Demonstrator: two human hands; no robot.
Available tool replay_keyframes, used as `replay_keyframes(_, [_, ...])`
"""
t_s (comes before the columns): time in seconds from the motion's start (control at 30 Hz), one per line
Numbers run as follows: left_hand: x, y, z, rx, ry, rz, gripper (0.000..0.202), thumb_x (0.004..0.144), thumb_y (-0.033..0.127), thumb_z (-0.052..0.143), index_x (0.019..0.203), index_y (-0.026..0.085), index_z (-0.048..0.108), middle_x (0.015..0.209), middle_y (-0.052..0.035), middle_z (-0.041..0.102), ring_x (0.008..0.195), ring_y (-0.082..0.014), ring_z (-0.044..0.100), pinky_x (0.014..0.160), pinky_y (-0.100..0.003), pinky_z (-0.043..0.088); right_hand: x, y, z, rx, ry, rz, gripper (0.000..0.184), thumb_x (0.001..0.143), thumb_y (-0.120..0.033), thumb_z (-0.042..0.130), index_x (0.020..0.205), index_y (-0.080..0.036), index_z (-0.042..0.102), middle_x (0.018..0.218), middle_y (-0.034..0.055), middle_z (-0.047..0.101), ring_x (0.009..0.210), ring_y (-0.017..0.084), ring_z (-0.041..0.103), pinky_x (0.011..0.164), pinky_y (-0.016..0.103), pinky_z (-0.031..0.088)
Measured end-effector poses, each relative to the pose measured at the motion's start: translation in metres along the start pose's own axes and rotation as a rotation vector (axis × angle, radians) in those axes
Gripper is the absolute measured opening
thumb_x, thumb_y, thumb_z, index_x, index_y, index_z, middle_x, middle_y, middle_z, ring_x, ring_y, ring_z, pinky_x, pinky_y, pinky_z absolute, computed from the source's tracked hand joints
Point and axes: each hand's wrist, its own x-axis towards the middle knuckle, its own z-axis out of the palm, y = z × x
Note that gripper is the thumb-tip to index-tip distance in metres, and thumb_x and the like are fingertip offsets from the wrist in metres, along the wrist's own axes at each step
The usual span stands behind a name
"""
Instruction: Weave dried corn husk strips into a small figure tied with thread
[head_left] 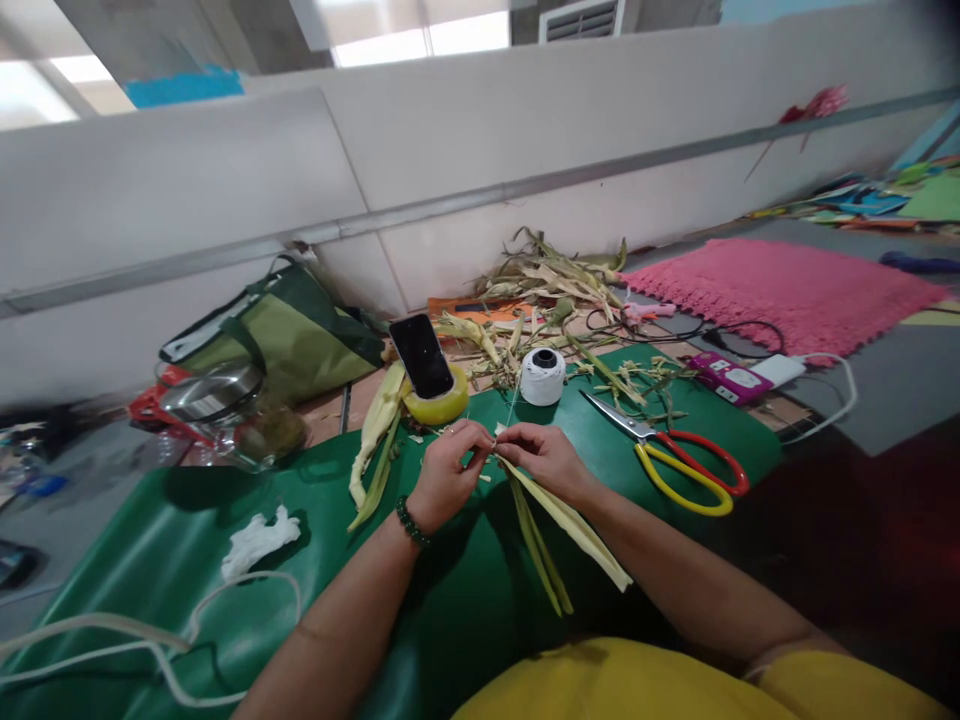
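My left hand (pixel 454 465) and my right hand (pixel 544 458) meet over the green mat (pixel 330 570), fingertips pinched together. Between them they grip the upper end of pale corn husk strips (pixel 566 515); the free ends hang down toward me, one strip greener than the other. A thin white thread runs up from my fingers to a spool of white thread (pixel 542 380) just beyond. The exact grip of each fingertip is too small to make out. Large scissors (pixel 675 455) with red and yellow handles lie spread to the right. More husk (pixel 379 440) lies left of my hands.
A phone (pixel 421 357) leans on a yellow tape roll (pixel 439 400). Dried husks (pixel 555 272) pile against the wall. A green bag (pixel 300 335) and a clear jar (pixel 247 435) stand left, crumpled tissue (pixel 260 542) and white cable (pixel 157 640) nearer. Right are a purple power strip (pixel 727 378) and pink cloth (pixel 780 290).
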Motion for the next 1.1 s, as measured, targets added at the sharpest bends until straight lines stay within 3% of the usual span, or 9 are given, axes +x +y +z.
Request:
replay_keyframes(0.3, [0.000,-0.001,0.002,-0.001,-0.006,0.012,0.018,0.080,0.005,0.052,0.070,0.019,0.055,0.073,-0.0014,0.062,0.071,-0.0133,0.060,0.066,-0.025,0.047,-0.003,0.009,0.003,0.062,0.047,0.017,0.018,0.080,-0.036,0.055,0.074,-0.019,0.054,0.067,-0.0012,0.057,0.064,0.012,0.053,0.062,0.026,0.044])
replay_keyframes(0.53, [0.000,0.002,0.002,-0.052,0.003,-0.036,0.016,0.078,0.007,0.052,0.068,0.019,0.056,0.071,-0.0014,0.062,0.070,-0.0136,0.060,0.066,-0.025,0.047,-0.004,-0.001,0.002,-0.132,0.027,-0.057,0.024,0.084,-0.039,0.054,0.074,-0.018,0.058,0.065,-0.0016,0.054,0.059,0.011,0.045,0.054,0.023,0.036])
replay_keyframes(0.6, [0.001,0.003,0.000,-0.111,0.010,-0.104,0.014,0.078,0.011,0.056,0.066,0.018,0.056,0.070,-0.0019,0.062,0.070,-0.0140,0.060,0.067,-0.026,0.048,-0.004,-0.001,0.000,-0.163,0.031,-0.084,0.020,0.085,-0.035,0.053,0.075,-0.018,0.058,0.069,-0.0006,0.056,0.062,0.012,0.048,0.056,0.024,0.037])
replay_keyframes(0.7, [0.004,0.006,-0.004,-0.305,0.019,-0.340,0.015,0.074,0.021,0.065,0.064,0.017,0.056,0.070,-0.0023,0.062,0.068,-0.0141,0.059,0.065,-0.026,0.048,-0.007,0.001,-0.008,-0.271,0.074,-0.141,0.014,0.084,-0.027,0.053,0.074,-0.019,0.056,0.077,0.0025,0.057,0.071,0.014,0.052,0.061,0.025,0.039])
replay_keyframes(0.83, [0.008,0.009,-0.009,-0.558,0.023,-0.603,0.027,0.069,0.034,0.072,0.063,0.016,0.053,0.071,-0.0007,0.061,0.064,-0.0123,0.058,0.062,-0.026,0.049,-0.009,0.011,-0.016,-0.389,0.061,-0.147,0.014,0.082,-0.020,0.053,0.068,-0.019,0.054,0.070,0.0015,0.055,0.066,0.015,0.050,0.061,0.027,0.038])
replay_keyframes(0.97, [0.008,0.010,-0.006,-0.651,-0.010,-0.691,0.036,0.068,0.042,0.074,0.065,0.016,0.050,0.076,-0.0015,0.065,0.067,-0.0124,0.061,0.066,-0.027,0.051,-0.008,0.016,-0.016,-0.393,0.038,-0.082,0.015,0.081,-0.021,0.055,0.067,-0.019,0.056,0.065,0.0001,0.055,0.062,0.013,0.049,0.057,0.026,0.037])
replay_keyframes(1.1, [0.008,0.007,-0.003,-0.703,0.018,-0.767,0.040,0.069,0.049,0.072,0.070,0.017,0.047,0.076,-0.0020,0.069,0.066,-0.0130,0.063,0.066,-0.028,0.051,-0.011,0.006,-0.016,-0.291,0.059,-0.078,0.018,0.080,-0.024,0.056,0.063,-0.019,0.054,0.064,0.0002,0.055,0.060,0.013,0.048,0.056,0.025,0.037])
